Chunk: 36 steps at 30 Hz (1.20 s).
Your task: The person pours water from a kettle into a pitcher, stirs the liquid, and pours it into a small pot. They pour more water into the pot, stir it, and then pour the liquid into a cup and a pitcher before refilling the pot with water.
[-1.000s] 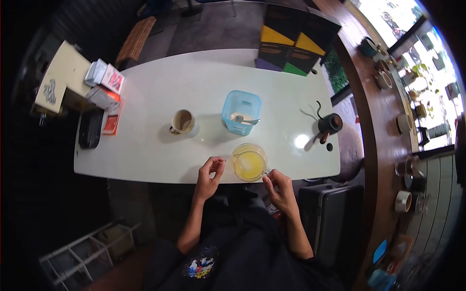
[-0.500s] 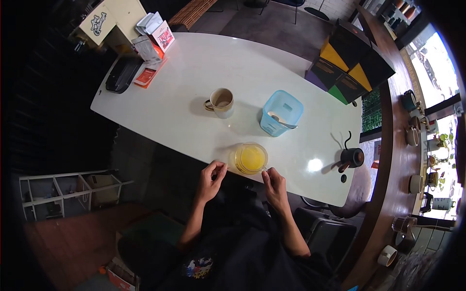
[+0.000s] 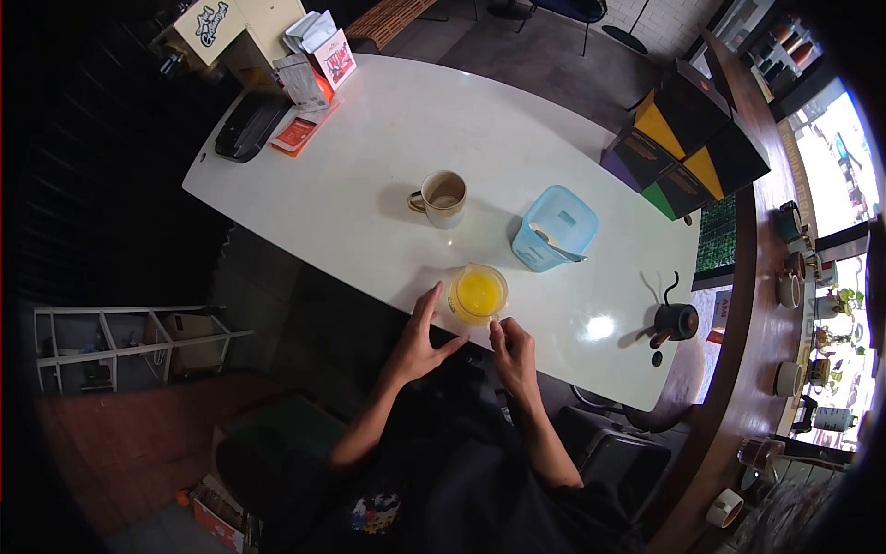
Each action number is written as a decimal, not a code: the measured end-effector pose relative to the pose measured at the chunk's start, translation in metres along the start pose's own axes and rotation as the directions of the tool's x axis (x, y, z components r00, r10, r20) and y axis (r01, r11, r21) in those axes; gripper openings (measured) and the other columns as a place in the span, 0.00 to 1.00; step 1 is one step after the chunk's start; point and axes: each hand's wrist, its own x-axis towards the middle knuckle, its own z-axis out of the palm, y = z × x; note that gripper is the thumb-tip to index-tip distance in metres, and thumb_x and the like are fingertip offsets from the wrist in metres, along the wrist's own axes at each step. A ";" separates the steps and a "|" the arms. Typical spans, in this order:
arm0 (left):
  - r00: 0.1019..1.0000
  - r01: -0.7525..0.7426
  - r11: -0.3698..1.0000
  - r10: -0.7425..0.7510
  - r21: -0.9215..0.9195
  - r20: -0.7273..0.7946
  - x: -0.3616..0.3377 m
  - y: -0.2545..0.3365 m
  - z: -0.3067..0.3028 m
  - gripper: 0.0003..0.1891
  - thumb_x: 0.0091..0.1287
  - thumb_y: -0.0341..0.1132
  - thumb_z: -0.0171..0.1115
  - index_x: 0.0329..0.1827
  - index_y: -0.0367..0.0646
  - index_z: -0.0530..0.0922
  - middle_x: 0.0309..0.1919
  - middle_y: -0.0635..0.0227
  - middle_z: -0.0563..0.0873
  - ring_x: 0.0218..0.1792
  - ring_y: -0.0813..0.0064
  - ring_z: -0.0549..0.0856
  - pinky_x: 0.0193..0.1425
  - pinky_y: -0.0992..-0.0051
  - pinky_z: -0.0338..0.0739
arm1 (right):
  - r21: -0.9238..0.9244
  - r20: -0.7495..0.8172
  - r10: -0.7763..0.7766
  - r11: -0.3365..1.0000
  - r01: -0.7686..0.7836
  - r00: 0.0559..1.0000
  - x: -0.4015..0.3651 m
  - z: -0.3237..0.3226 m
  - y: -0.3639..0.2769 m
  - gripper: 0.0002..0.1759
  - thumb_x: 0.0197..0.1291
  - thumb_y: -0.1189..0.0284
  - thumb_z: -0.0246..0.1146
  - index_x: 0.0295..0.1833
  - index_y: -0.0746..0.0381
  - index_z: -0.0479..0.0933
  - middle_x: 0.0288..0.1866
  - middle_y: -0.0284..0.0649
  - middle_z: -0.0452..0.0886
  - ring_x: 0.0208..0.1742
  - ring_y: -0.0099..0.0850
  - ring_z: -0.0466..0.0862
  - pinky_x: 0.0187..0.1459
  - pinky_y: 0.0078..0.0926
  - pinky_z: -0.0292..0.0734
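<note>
A clear glass jug of yellow liquid stands at the table's near edge. My right hand pinches its small handle at the lower right. Just left of the jug, my left hand is open, thumb and fingers spread apart, close to the glass. Beyond it is a beige mug with its handle to the left. A light blue plastic tub stands to the right of the mug, with a spoon leaning inside.
A black gooseneck kettle sits at the table's right end. Dark boxes with coloured panels are stacked at the far right. Coffee bags and a black case occupy the far left. Several cups line the wooden ledge.
My left hand has gone from fingers pinched together to spread beside the jug. My right hand has closed on the jug's handle. The view has shifted slightly.
</note>
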 end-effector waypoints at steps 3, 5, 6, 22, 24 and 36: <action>0.998 -0.057 0.998 0.057 -0.005 -0.009 0.014 -0.005 0.010 0.48 0.57 0.37 0.75 0.76 0.36 0.52 0.72 0.48 0.62 0.72 0.54 0.65 0.70 0.61 0.68 | 0.008 0.002 0.001 1.000 -0.001 1.000 -0.002 0.002 -0.002 0.20 0.71 0.66 0.55 0.29 0.69 0.67 0.19 0.35 0.63 0.26 0.20 0.61 0.26 0.26 0.60; 0.998 -0.054 0.998 0.052 0.039 0.046 0.021 -0.006 0.009 0.50 0.57 0.38 0.75 0.76 0.35 0.50 0.72 0.46 0.61 0.73 0.54 0.63 0.71 0.60 0.65 | 0.019 -0.015 -0.009 1.000 0.009 1.000 -0.005 0.005 0.005 0.20 0.72 0.65 0.55 0.29 0.69 0.67 0.19 0.35 0.63 0.26 0.20 0.62 0.26 0.26 0.60; 0.995 -0.051 0.995 0.043 0.085 0.094 0.024 -0.005 0.010 0.52 0.56 0.39 0.75 0.76 0.35 0.48 0.73 0.45 0.60 0.73 0.53 0.62 0.73 0.60 0.63 | 0.030 -0.026 -0.021 0.999 0.021 0.999 -0.007 0.005 0.006 0.20 0.72 0.65 0.55 0.29 0.69 0.67 0.20 0.36 0.63 0.26 0.21 0.62 0.27 0.27 0.61; 0.998 -0.057 0.991 0.057 -0.122 -0.007 0.026 -0.001 0.027 0.53 0.47 0.36 0.82 0.74 0.35 0.56 0.67 0.50 0.67 0.67 0.56 0.72 0.66 0.62 0.73 | 0.059 -0.067 0.000 0.998 0.004 0.998 -0.026 -0.009 -0.002 0.20 0.72 0.65 0.54 0.29 0.68 0.66 0.19 0.36 0.64 0.25 0.21 0.63 0.26 0.27 0.61; 1.000 -0.026 0.987 0.028 -0.158 0.013 0.026 0.000 0.029 0.53 0.47 0.36 0.82 0.74 0.35 0.56 0.67 0.51 0.67 0.66 0.58 0.72 0.65 0.63 0.74 | 0.046 -0.067 -0.015 0.999 0.018 0.998 -0.028 -0.011 -0.006 0.19 0.72 0.66 0.54 0.30 0.68 0.66 0.19 0.36 0.64 0.25 0.21 0.62 0.26 0.26 0.61; 0.986 -0.108 0.993 0.112 -0.038 0.126 0.034 0.007 0.046 0.55 0.45 0.41 0.82 0.74 0.34 0.57 0.67 0.51 0.68 0.66 0.54 0.73 0.65 0.58 0.73 | 0.029 -0.172 0.036 0.999 -0.031 0.984 -0.044 -0.027 -0.004 0.14 0.69 0.70 0.57 0.35 0.71 0.76 0.19 0.48 0.72 0.21 0.29 0.71 0.27 0.31 0.69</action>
